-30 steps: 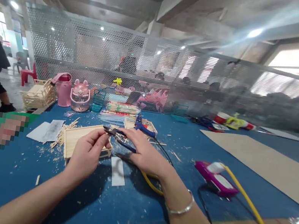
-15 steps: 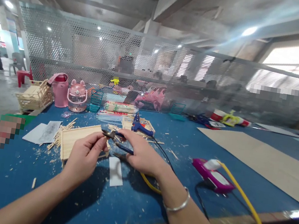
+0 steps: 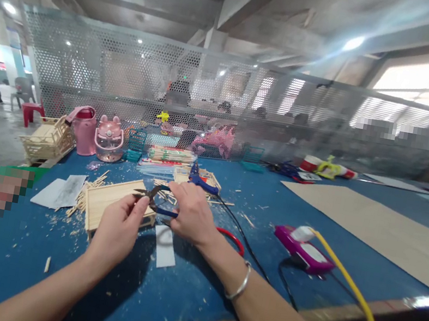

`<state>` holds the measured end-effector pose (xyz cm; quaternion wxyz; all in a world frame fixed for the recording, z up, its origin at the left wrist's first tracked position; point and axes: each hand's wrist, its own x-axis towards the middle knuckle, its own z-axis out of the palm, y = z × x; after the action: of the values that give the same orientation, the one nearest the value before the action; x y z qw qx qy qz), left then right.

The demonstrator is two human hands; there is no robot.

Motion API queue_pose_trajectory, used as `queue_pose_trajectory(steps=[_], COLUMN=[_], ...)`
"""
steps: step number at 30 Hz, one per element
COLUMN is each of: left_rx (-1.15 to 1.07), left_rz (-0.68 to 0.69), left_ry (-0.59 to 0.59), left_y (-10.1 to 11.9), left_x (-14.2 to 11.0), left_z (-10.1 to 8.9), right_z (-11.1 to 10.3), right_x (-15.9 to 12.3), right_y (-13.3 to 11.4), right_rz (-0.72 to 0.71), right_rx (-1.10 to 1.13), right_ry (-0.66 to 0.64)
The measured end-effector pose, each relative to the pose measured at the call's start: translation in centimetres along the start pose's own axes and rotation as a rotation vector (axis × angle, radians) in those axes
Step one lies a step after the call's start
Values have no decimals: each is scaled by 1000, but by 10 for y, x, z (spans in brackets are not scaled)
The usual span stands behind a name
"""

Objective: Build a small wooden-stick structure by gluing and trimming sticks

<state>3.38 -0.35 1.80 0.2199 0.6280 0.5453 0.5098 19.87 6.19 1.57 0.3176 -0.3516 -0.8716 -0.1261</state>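
My right hand (image 3: 193, 213) is wrapped round the blue handles of a pair of pliers (image 3: 155, 197). Their dark jaws point left and stand apart, right at the fingertips of my left hand (image 3: 123, 222). Thumb and fingers of that hand are pinched together; whatever is between them is too small to make out. Behind and below my left hand lies a shallow wooden tray-like piece (image 3: 107, 202) with raised edges. A white paper slip (image 3: 164, 248) is on the table under the pliers. Beside my right wrist shows a red curved handle (image 3: 233, 237), partly hidden.
A blue glue gun (image 3: 203, 182) with a black cord lies behind my hands. Thin wooden sticks (image 3: 88, 193) and chips litter the blue table (image 3: 191, 294). A purple device (image 3: 302, 249) with a yellow cable is at right, near brown cardboard (image 3: 369, 226). Pink bottles (image 3: 108, 142) stand back left.
The plier jaws have spread and turned more to the left. My right hand has shifted slightly left, uncovering the red handle; my left hand stays almost in place.
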Motion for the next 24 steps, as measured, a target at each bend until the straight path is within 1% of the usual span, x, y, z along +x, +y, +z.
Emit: queue_pose_trajectory(steps=[2, 3, 5, 6, 7, 8, 10, 12, 13, 14, 15, 18, 19, 21, 22, 24], left_rx=[-43, -46, -23, -9, 4, 11, -4, -73, -136, -216, -303, -518, -557, -604, -627, -677], left_rz=[-65, -67, -23, 10, 49, 92, 165, 188, 170, 128, 64, -176, -238, -313, -346, -439], left_ry=[5, 10, 23, 41, 62, 74, 60, -11, -56, -99, -139, -250, -274, -305, -315, -326], left_y=[1, 2, 4, 4, 4, 4, 4, 4, 4, 5, 5, 5, 4, 1, 1, 0], left_x=[0, 0, 1, 1, 1, 1, 0, -2, -4, -5, -7, -8, -8, -8, -8, -9], left_z=[2, 2, 0, -1, -3, -4, -6, -4, -3, 0, 2, 12, 14, 19, 21, 24], right_z=[-1, -2, -3, -3, -3, -4, -9, -16, -20, -24, -28, -32, -30, -24, -19, -12], right_x=[0, 1, 2, 3, 5, 7, 11, 13, 13, 12, 11, 3, 0, -5, -6, -8], right_y=[-3, -5, -10, -13, -16, -17, -14, -2, 6, 15, 24, 46, 49, 53, 54, 55], right_rz=[34, 46, 77, 91, 101, 110, 149, 243, 301, 343, 364, 422, 446, 485, 489, 477], right_rx=[-139, -173, -133, -54, 62, 206, 504, 691, 718, 689, 609, 279, 189, 56, 9, -60], right_ry=[45, 70, 119, 115, 79, 13, -160, -298, -334, -383, -436, -579, -631, -726, -755, -762])
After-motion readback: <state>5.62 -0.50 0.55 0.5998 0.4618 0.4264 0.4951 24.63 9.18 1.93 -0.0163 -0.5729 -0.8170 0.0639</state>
